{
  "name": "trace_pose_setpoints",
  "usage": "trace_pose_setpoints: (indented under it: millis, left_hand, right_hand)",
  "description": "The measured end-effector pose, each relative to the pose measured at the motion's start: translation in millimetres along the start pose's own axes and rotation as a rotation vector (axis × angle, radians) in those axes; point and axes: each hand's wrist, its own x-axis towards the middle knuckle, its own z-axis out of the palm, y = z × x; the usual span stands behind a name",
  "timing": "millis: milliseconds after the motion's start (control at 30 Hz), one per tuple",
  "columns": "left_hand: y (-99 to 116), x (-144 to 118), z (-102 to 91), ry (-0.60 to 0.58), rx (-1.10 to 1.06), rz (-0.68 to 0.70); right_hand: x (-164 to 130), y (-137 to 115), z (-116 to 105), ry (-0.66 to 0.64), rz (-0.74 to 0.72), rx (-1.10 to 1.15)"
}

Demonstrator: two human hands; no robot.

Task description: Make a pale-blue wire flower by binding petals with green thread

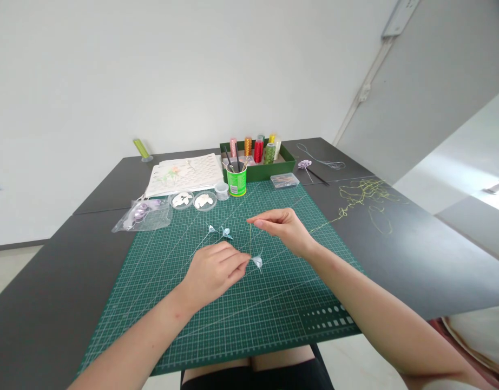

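Note:
My left hand [215,271] pinches a thin wire stem with a small white petal [257,262] at its tip, just above the green cutting mat [160,303]. A little higher and to the right, my right hand [284,227] pinches a fine thread [250,238] that drops to the petal and trails off right toward a tangle of yellow-green thread [365,197]. Two more small petal pieces on wires [223,232] lie on the mat just beyond my left hand.
Behind the mat stand a green cup of tools [237,180], a green box of thread spools [260,154], two dishes of white petals [194,200], a small clear jar [221,190], a plastic bag [143,214], a printed sheet [184,172], a clear pin case [284,180] and a purple flower [304,163].

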Motion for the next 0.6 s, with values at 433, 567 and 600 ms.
trace_pose_setpoints:
  millis: [433, 567, 600]
  left_hand:
    - [0.0, 3.7, -12.8, 0.398, 0.059, 0.011]
    - [-3.7, 3.2, -15.3, 0.44, 0.074, -0.061]
    - [-4.7, 2.9, -15.3, 0.446, 0.073, -0.08]
  right_hand:
    - [7.5, 18.5, -1.5, -0.074, 0.034, -0.133]
    - [6.0, 21.9, 4.4, -0.18, 0.094, -0.197]
    - [5.0, 21.7, 6.2, -0.212, 0.105, -0.209]
